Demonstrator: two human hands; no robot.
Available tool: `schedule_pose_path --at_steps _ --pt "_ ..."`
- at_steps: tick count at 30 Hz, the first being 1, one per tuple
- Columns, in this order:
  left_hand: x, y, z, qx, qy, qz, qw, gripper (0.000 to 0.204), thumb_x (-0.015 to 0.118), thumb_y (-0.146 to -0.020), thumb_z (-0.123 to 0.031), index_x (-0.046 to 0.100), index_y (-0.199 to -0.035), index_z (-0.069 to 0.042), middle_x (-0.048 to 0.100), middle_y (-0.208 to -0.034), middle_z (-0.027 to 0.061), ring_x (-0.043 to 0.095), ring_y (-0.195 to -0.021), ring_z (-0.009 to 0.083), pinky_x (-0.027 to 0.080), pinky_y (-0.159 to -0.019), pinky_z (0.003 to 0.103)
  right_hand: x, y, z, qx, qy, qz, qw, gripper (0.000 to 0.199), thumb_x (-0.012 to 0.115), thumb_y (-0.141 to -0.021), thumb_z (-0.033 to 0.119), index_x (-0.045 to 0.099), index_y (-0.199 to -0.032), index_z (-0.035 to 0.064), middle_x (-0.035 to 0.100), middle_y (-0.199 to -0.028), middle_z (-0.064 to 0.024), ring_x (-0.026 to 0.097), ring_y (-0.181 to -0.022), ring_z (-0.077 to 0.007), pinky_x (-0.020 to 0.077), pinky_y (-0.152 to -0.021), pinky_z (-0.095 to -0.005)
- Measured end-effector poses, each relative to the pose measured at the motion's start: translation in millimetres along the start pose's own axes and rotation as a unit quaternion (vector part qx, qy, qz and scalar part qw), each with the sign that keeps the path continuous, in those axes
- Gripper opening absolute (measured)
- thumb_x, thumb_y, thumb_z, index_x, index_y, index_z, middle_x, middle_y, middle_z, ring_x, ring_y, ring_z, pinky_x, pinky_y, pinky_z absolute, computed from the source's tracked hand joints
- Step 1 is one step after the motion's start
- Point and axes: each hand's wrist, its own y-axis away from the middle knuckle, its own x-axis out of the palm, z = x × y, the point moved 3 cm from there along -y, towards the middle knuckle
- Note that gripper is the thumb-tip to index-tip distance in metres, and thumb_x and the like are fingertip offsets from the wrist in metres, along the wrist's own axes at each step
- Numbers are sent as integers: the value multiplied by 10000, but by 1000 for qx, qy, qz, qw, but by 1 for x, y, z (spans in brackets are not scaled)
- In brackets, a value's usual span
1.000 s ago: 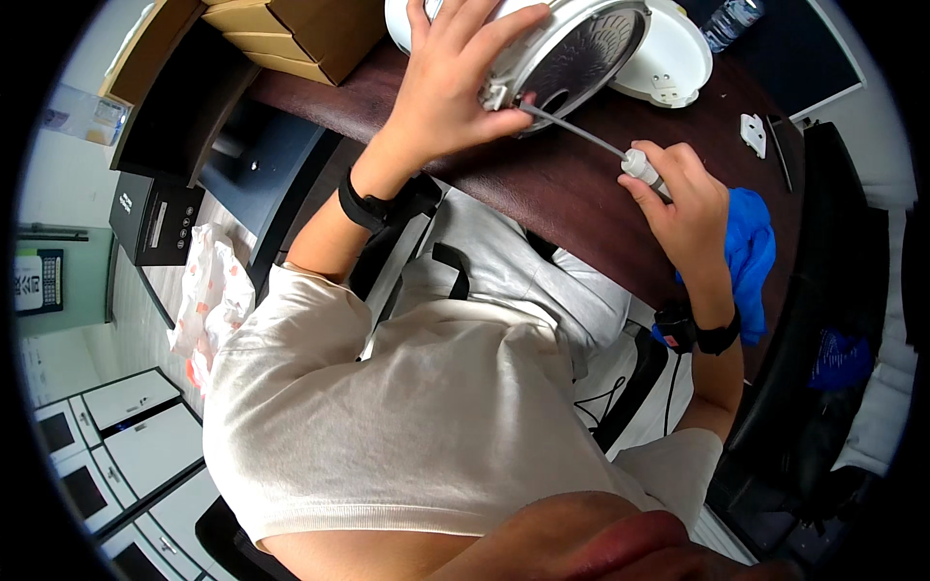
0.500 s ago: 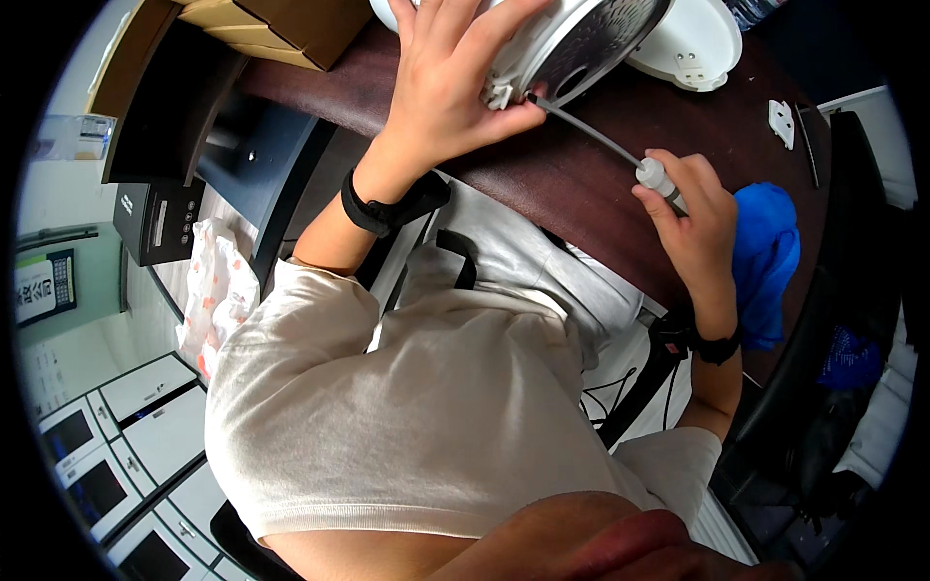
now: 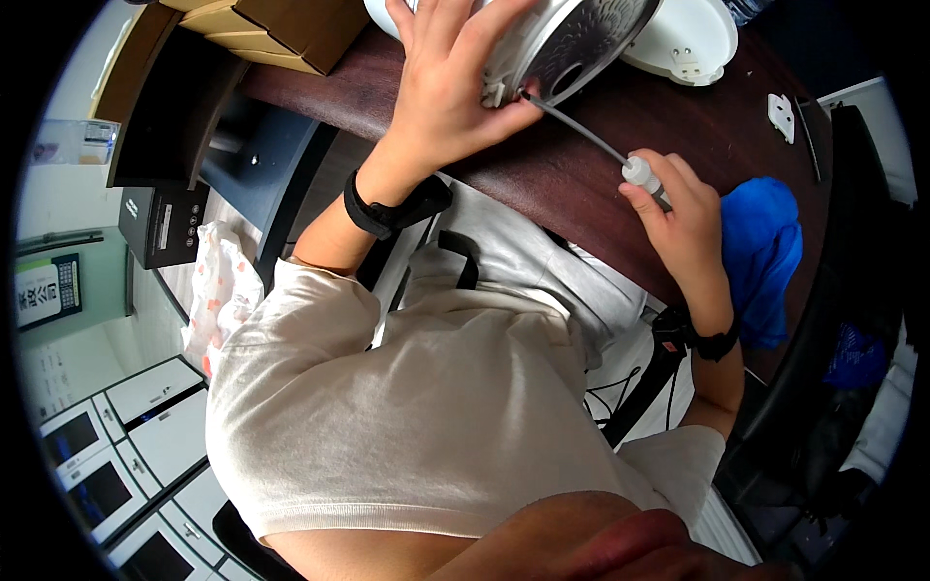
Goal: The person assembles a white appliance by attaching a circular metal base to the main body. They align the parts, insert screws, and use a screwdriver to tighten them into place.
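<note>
At the far edge of view, my left hand [image 3: 450, 87] is closed round the rim of a white appliance with a dark, patterned round face [image 3: 586, 48]. The top of the appliance is cut off by the frame. My right hand [image 3: 683, 208] grips the pale handle of a long-shafted screwdriver [image 3: 591, 134]. Its grey shaft slants up and left, and the dark tip meets the appliance's lower edge beside my left thumb. What the tip touches there is too small to make out.
On the dark brown table [image 3: 542, 174], a white oval cover [image 3: 688, 44] lies right of the appliance. Farther right are a small white plate [image 3: 781, 117] and a thin dark strip [image 3: 807, 140]. A blue cloth [image 3: 765, 257] lies by my right wrist. Cardboard boxes [image 3: 281, 34] stand far left.
My right hand and the screwdriver handle have shifted slightly left and up. The appliance has moved a little to the left; my left hand still holds it.
</note>
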Motion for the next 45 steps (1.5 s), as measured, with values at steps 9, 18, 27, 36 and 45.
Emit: schedule_pose_path --at_steps 9,18,27,36,45 --pt "8 2 -3 -9 11 -24 1000 751 747 -744 -186 431 -1405 -22 308 -1513 311 242 -1417 532 137 -1090 686 43 25 11 106 -225 -8 969 237 729 -887 153 646 -1034 -13 649 -818 -98 615 -702 -152 490 -639 -277" --pt "13 2 -9 -21 -18 -9 1000 798 737 -702 -117 417 -1426 -11 290 -1526 302 226 -1421 534 139 -1078 705 58 45 47 341 -557 96 752 266 597 -1000 269 621 -1024 6 476 -675 53 392 -531 -11 300 -462 -187" --pt "11 -2 -1 19 -16 -47 999 826 762 -657 -102 464 -1426 -76 358 -1537 210 275 -1446 430 181 -1139 592 27 32 23 263 -316 88 907 215 685 -932 228 647 -923 17 553 -657 -22 511 -579 -88 388 -529 -256" --pt "-21 -24 -8 14 -70 18 997 737 735 -683 -181 529 -1389 -147 466 -1399 155 436 -1284 371 342 -1067 484 -58 -19 11 14 89 -90 992 272 775 -823 187 669 -1023 37 637 -851 -94 661 -703 -253 500 -579 -330" --pt "-27 -66 7 12 -4 127 992 791 681 -737 -297 424 -1458 -100 308 -1506 307 258 -1404 518 150 -1109 678 -68 -45 16 -54 146 -82 984 297 797 -788 205 682 -1022 64 627 -831 -76 652 -675 -234 495 -568 -320"
